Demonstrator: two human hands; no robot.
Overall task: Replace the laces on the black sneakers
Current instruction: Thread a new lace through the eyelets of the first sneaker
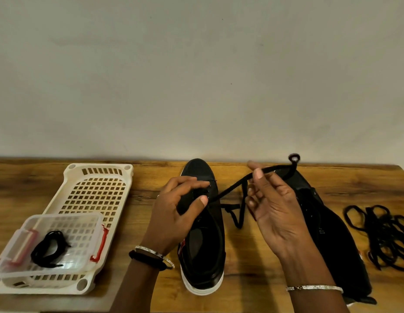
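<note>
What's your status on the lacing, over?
Left hand grips sneaker at its eyelets. Right hand pinches lace, drawn out rightward from the eyelets. Second sneaker behind right hand; nothing blocking.

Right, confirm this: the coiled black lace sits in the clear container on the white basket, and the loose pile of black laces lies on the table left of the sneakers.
Wrong on one point: the head view shows the loose pile of black laces on the table right of the sneakers, not left. The rest holds.
</note>
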